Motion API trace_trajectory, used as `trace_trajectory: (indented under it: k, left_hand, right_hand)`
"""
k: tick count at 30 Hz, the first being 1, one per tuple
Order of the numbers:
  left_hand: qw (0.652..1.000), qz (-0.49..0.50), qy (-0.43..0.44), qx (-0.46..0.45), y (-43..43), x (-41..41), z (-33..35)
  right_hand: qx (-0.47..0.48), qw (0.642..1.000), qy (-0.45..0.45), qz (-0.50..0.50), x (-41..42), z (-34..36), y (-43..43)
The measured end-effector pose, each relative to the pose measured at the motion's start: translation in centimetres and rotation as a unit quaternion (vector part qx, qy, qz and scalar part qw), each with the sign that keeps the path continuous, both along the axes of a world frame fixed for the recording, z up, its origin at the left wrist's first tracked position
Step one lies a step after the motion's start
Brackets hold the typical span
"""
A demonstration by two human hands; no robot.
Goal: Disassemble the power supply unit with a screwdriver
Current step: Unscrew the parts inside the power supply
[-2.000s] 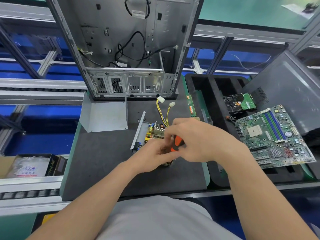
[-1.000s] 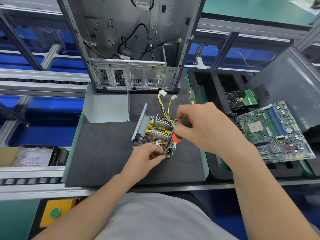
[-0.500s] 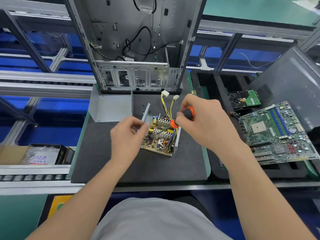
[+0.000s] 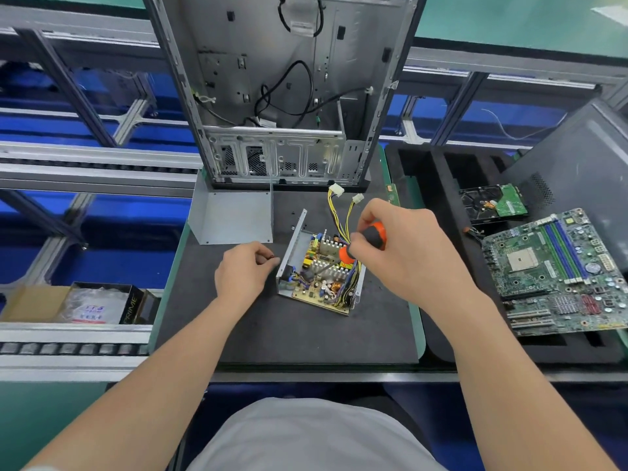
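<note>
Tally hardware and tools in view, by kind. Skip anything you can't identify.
Power supply unit: 1
Screwdriver: 1
Screw: 1
Motherboard: 1
Hard drive: 1
Computer case: 1
Metal cover: 1
Side panel: 1
Total: 8

Grips orange-and-black screwdriver (image 4: 373, 235) in right hand (image 4: 407, 256), shaft angled down into opened power supply unit (image 4: 319, 280) mid-bench (image 4: 289, 334); pinches small dark piece (image 4: 271, 256) in left hand (image 4: 243, 275) just beside its left wall.
</note>
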State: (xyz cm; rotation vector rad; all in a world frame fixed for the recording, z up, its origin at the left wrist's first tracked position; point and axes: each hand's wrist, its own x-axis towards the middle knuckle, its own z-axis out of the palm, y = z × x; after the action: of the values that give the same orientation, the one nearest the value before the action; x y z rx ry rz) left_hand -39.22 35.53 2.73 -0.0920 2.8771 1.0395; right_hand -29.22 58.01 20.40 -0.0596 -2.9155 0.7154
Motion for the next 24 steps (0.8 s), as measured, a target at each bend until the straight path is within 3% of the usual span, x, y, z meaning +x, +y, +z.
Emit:
trace_trajectory:
  k: [10, 13, 17, 24]
  left_hand:
    - [1.0, -0.001, -0.002, 0.013, -0.3, -0.2, -0.2]
    - [0.996, -0.005, 0.024, 0.085, -0.6, 0.3, 0.0]
    - [0.964, -0.065, 0.015, 0.256, -0.6, 1.5, 0.9]
    - [0.943, -0.165, -0.017, 0.288, -1.1, 2.8, 1.0]
  right_hand:
    - [-0.001, 1.0, 0.013, -0.023, 0.0, -0.2, 0.2]
    - [-0.006, 0.999, 0.022, -0.025, 0.0, -0.2, 0.0]
    - [-0.015, 0.999, 0.021, -0.019, 0.0, 0.1, -0.6]
    - [-0.041, 0.997, 0.067, -0.022, -0.1, 0.3, -2.0]
